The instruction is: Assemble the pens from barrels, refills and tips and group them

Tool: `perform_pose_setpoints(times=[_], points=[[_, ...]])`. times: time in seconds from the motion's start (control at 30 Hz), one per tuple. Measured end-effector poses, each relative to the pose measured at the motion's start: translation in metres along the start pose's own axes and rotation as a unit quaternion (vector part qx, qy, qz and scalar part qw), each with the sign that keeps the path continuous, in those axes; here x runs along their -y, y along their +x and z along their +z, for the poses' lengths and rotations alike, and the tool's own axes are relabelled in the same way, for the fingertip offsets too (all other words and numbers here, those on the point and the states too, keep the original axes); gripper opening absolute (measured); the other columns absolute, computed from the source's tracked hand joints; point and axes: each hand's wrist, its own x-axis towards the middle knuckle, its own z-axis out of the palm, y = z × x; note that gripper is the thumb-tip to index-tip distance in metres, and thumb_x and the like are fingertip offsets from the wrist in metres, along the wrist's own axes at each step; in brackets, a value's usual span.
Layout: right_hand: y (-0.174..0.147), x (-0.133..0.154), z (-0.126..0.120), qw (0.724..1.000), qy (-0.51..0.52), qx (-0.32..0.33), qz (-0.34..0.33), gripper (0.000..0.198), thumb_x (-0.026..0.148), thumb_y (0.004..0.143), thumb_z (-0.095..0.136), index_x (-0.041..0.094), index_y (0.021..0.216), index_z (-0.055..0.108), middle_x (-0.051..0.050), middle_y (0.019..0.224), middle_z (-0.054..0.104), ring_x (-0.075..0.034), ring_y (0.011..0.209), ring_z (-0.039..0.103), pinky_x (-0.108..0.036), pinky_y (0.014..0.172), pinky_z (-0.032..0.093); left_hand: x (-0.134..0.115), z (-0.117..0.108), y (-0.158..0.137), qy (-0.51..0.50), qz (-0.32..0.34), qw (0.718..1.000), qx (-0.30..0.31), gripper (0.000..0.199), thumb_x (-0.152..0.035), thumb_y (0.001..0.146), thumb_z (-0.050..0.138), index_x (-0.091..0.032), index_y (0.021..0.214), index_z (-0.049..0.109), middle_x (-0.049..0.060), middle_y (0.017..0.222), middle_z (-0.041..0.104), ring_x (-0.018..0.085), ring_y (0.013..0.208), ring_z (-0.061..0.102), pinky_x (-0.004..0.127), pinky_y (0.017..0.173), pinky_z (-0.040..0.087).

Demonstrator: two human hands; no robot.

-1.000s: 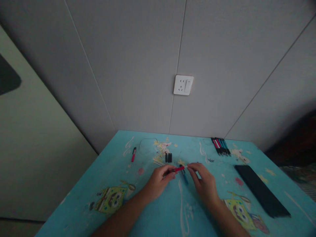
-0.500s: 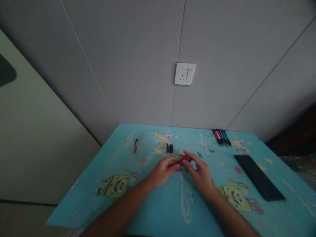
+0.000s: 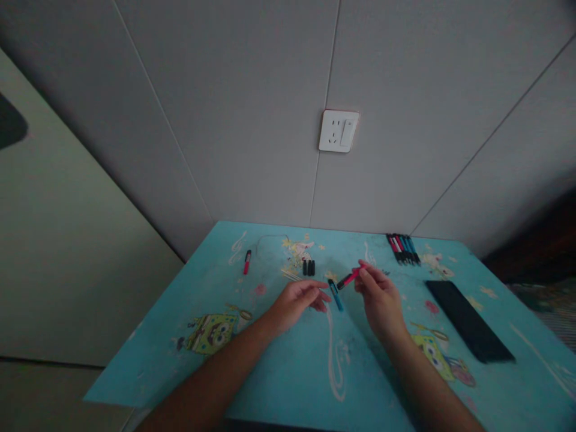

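Since half a second ago, the red pen [image 3: 351, 277] has gone from both hands to just the right hand [image 3: 381, 297], right of the frame's middle. Finger and thumb pinch its red end, maybe so the black end sticks out free. Lower middle, the left hand [image 3: 300, 300] looks loose and empty. Between them lies a blue pen [image 3: 336, 295]. Farther back, more pens [image 3: 404, 250] lie in a row at right, likely for neatness. No writing is clear enough to read.

Two bare hands [image 3: 297, 303], slim fingers [image 3: 316, 285], bare tapering forearms [image 3: 225, 372]
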Motion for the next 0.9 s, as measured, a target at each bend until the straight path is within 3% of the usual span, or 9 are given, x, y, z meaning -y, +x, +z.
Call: perform_pose_setpoints(times=[0.1,0.2,0.33,0.47,0.67,0.9], points=[[-0.007,0.012,0.0,0.97,-0.148,0.048,-0.189,0.029,0.028,0.086,0.065,0.025,0.114,0.066,-0.006,0.097,0.069,-0.02,0.085,0.063,-0.037,0.079,0.05,0.003,-0.001,0.001,0.051,0.017,0.998,-0.028,0.035,-0.038,0.092,0.053,-0.014,0.116,0.062,0.013,0.105,0.068,0.018,0.084,0.066,0.03,0.074,0.05],[-0.013,0.017,0.003,0.925,-0.233,0.117,-0.277,0.038,0.02,0.086,0.064,0.027,0.123,0.061,-0.006,0.097,0.069,-0.02,0.088,0.063,-0.039,0.082,0.05,0.003,-0.002,0.0,0.114,0.043,0.991,-0.047,0.035,-0.035,0.09,0.057,-0.019,0.121,0.06,0.011,0.116,0.064,0.02,0.099,0.062,0.032,0.083,0.05],[-0.018,0.011,0.01,0.905,-0.254,0.146,-0.308,0.048,0.017,0.087,0.063,0.027,0.133,0.052,-0.006,0.097,0.068,-0.021,0.088,0.063,-0.038,0.081,0.051,-0.002,0.001,-0.002,0.203,0.113,0.972,-0.025,0.041,-0.028,0.085,0.065,-0.022,0.125,0.058,0.01,0.125,0.058,0.022,0.11,0.057,0.035,0.093,0.047],[-0.025,0.007,0.014,0.894,-0.244,0.166,-0.337,0.056,0.013,0.084,0.066,0.029,0.135,0.049,-0.006,0.099,0.069,-0.021,0.09,0.063,-0.039,0.081,0.051,-0.009,0.006,-0.004,0.27,0.164,0.949,-0.003,0.025,-0.025,0.088,0.062,-0.02,0.111,0.066,0.009,0.108,0.065,0.022,0.105,0.058,0.037,0.096,0.044],[-0.033,0.013,0.015,0.886,-0.224,0.204,-0.35,0.06,0.011,0.084,0.064,0.032,0.136,0.045,-0.006,0.104,0.071,-0.023,0.094,0.065,-0.042,0.083,0.052,-0.014,0.008,-0.007,0.273,0.177,0.946,-0.012,0.017,-0.024,0.09,0.056,-0.019,0.099,0.07,0.008,0.096,0.067,0.022,0.094,0.062,0.034,0.089,0.046],[-0.036,0.015,0.017,0.89,-0.216,0.219,-0.338,0.044,0.013,0.084,0.063,0.029,0.124,0.057,-0.006,0.102,0.072,-0.023,0.09,0.067,-0.042,0.081,0.052,-0.011,0.007,-0.008,0.284,0.178,0.942,-0.009,0.019,-0.024,0.089,0.056,-0.019,0.101,0.069,0.009,0.101,0.068,0.022,0.097,0.062,0.034,0.09,0.046]])
